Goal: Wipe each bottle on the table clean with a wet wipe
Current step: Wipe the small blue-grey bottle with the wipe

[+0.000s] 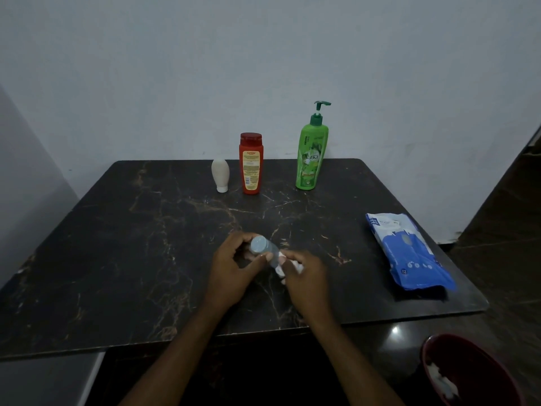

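Both grips on the little bottle (261, 248), just above the dark surface (140, 230).
The left grip (232, 269) curls round the tipped bottle; the right grip (307, 278) pinches a white wipe (280, 269) against it.

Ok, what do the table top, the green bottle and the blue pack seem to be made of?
Table top: likely polished stone or marble-look laminate, dark with tan veins and a dull sheen; which one is unclear.
Green bottle: glossy moulded plastic, going by its even colour and pump.
Blue pack: thin plastic film, creased and shiny.
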`<state>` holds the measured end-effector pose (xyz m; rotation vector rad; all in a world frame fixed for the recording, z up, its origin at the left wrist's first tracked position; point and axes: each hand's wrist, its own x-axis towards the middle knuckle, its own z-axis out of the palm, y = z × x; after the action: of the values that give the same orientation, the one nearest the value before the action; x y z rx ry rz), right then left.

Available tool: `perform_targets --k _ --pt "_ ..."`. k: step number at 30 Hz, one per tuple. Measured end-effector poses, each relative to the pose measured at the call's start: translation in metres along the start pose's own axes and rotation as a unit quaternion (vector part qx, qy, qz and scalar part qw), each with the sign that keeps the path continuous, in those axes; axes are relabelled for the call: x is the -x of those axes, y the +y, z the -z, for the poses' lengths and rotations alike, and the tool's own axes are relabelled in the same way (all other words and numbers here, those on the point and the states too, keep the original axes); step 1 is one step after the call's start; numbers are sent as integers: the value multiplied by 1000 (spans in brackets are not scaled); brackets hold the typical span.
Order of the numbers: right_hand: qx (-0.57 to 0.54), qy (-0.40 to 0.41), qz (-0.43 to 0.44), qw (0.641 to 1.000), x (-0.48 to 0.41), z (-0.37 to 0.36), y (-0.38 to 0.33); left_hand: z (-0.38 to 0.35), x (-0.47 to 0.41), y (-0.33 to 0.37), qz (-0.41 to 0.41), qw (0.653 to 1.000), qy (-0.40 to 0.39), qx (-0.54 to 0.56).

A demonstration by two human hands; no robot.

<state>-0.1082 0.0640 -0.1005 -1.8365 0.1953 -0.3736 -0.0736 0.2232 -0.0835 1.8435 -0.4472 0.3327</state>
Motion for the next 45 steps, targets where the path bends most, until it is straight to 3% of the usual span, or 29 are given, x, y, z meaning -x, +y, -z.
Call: perform_targets --k 7,12,15,19,26,32,35,39,42,45 --pt "-95 -85 -41 991 15 -24 -19 -6 -1 -1 -65 997 -21 -36" --pt "-122 -78 -55 988 7 -7 -15 -9 -1 -8 -84 989 -68 -100" --pt "-129 -30 -60 989 1 16 -11 -9 -2 -13 -62 984 -103 -133" --pt "-101 -6 -58 993 -12 50 0 -6 -1 -16 -44 977 -135 -160" --pt "17 -115 81 990 -12 51 -12 -5 -3 -16 -67 972 -134 -180" --pt "109 -114 137 978 -23 46 -18 -4 -2 -17 -70 975 -129 -168" --pt "103 -159 122 974 -23 49 -25 -4 -2 -17 -71 975 -135 -161" --pt "136 -142 115 974 -27 54 -30 -5 -2 -16 -81 976 -132 -155" --pt "160 -201 105 961 -28 56 -33 -5 -3 -16 -78 976 -127 -157" --pt "132 -181 97 970 -32 53 -33 -5 -3 -16 -80 976 -127 -155"
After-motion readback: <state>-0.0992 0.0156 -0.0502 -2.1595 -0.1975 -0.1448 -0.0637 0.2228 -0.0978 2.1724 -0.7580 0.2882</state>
